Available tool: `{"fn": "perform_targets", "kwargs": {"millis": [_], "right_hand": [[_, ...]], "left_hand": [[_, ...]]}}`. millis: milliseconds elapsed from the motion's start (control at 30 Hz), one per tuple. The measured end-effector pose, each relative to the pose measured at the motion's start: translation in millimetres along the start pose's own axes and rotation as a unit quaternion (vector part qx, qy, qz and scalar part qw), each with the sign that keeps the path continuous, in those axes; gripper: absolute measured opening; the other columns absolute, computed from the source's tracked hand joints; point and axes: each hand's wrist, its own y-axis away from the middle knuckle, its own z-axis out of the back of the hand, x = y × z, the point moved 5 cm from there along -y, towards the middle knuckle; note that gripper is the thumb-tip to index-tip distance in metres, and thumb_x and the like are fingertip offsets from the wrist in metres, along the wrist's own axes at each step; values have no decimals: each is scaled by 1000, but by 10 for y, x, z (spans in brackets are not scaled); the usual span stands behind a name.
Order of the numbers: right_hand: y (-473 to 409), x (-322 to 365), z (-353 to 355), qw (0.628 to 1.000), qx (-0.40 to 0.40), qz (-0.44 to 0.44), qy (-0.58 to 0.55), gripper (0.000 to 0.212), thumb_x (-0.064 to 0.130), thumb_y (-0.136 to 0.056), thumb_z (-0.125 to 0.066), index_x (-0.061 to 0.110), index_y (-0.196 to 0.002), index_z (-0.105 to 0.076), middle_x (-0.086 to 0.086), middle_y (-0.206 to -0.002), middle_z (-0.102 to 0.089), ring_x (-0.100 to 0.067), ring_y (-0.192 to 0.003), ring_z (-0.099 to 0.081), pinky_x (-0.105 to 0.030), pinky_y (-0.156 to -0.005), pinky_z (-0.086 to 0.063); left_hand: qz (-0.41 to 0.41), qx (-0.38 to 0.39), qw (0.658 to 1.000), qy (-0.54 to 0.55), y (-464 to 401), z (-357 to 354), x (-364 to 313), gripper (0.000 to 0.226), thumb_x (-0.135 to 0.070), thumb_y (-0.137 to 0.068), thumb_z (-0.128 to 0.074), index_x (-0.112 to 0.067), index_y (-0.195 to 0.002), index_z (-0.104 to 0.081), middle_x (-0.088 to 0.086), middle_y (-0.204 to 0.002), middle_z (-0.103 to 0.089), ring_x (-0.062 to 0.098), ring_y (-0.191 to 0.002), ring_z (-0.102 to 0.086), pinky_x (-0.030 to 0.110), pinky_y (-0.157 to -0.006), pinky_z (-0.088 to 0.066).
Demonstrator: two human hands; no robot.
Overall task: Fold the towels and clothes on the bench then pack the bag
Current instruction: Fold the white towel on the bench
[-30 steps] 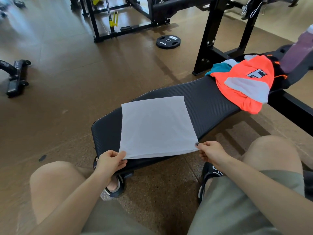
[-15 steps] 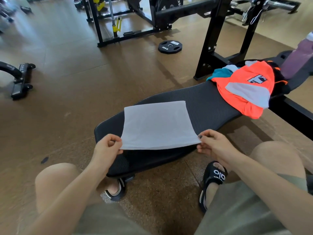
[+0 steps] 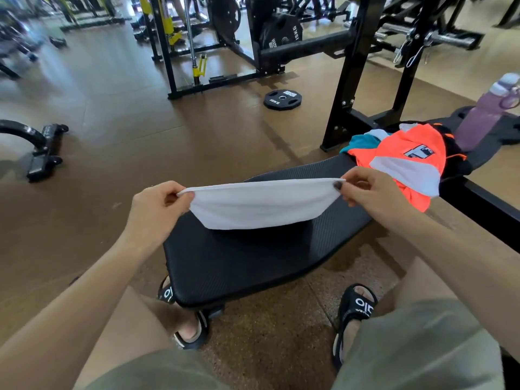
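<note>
Head view: the white towel point(image 3: 261, 205) is held above the black bench pad point(image 3: 239, 263), its near edge lifted and carried toward the far side, so that the cloth now hangs as a shallow curve between the two hands. One second earlier the towel lay flat on the pad with both hands at its near corners; the corners have since been raised and moved away from the body. This indicates that a fold in half is in progress and not yet laid down. The left hand point(image 3: 157, 204) pinches the left corner between thumb and curled fingers; the right hand point(image 3: 368, 192) pinches the right corner in the same manner. To the far right on the bench, an orange and white garment point(image 3: 405, 161) lies in an unfolded heap over teal cloth point(image 3: 363, 142), with a purple bottle point(image 3: 484, 119) just beyond. A weight plate point(image 3: 282, 99) lies on the floor farther off. No bag can be identified with certainty.
</note>
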Motion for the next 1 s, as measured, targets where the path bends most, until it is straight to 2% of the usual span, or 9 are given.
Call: {"fn": "perform_targets", "kwargs": {"millis": [133, 267, 400, 500, 667, 767, 867, 933, 1000], "right_hand": [[-63, 112, 51, 999, -6, -10, -32, 20, 21, -101, -61, 2, -95, -59, -11, -61, -62, -20, -50, -52, -25, -50, -45], [-97, 253, 131, 994, -14, -15, -109, 13, 18, -103, -58, 12, -91, -58, -7, -62, -63, -27, -54, -59, -31, -48, -50], [-184, 318, 182, 999, -31, 1, -23, 12, 23, -102, -59, 18, -91, -61, -4, -65, -67, -34, -57, -66, -40, -58, -57], [-208, 315, 160, 999, -41, -4, 35, 11, 23, -102, -59, 15, -95, -61, -9, -69, -70, -29, -57, -68, -39, -59, -59], [-264, 351, 184, 999, -46, -4, 28, 12, 22, -103, -58, 11, -99, -59, -12, -77, -71, -25, -61, -72, -37, -63, -61], [-460, 349, 143, 999, -30, -9, 9, 8, 17, -104, -56, 10, -105, -60, -14, -84, -65, -30, -67, -75, -45, -70, -64], [-790, 414, 74, 999, -29, -13, -4, 13, 7, -104, -48, 10, -107, -61, -9, -85, -63, -33, -73, -76, -52, -77, -63], [-1001, 519, 67, 999, -47, 1, -21, 20, 5, -104, -46, 19, -99, -60, -10, -90, -65, -33, -79, -76, -52, -80, -62], [-1135, 617, 102, 996, -78, 22, -47, 25, 6, -103, -46, 27, -94, -57, -11, -98, -65, -28, -87, -76, -47, -84, -62]], "left_hand": [[-33, 10, 999, -14, -5, 70, -90, 23, -27, -98, -62, -23, -76, -66, -5, -72, -70, 7, -73, -61, 6, -62, -37], [-56, -2, 998, 8, -11, 220, -186, 22, -27, -100, -60, -18, -81, -65, -2, -70, -66, 8, -68, -61, 8, -64, -39], [-61, 7, 998, -16, -84, 230, -203, 26, -29, -102, -56, -21, -77, -62, -3, -69, -66, 17, -71, -63, 20, -69, -44], [-47, 18, 998, -24, -113, 154, -178, 30, -29, -102, -55, -21, -74, -61, -3, -68, -66, 21, -71, -62, 14, -63, -41], [-46, 15, 999, 22, -160, 198, -219, 16, -24, -102, -55, -24, -90, -66, -2, -73, -68, 9, -69, -64, 5, -63, -42], [-52, 15, 999, -1, -300, 197, -234, 15, -21, -102, -54, -24, -93, -65, -3, -74, -70, 5, -70, -66, 12, -70, -45], [-48, -17, 999, -16, -547, 196, -272, 14, -19, -102, -54, -20, -91, -63, -2, -75, -71, 6, -71, -68, 22, -77, -49], [-48, -50, 997, -16, -716, 243, -325, 13, -20, -103, -54, -17, -91, -61, -1, -77, -70, 10, -73, -68, 28, -80, -53], [-63, -93, 994, 5, -814, 343, -380, 12, -23, -103, -54, -17, -96, -62, 0, -80, -69, 8, -70, -65, 26, -73, -52]]}}
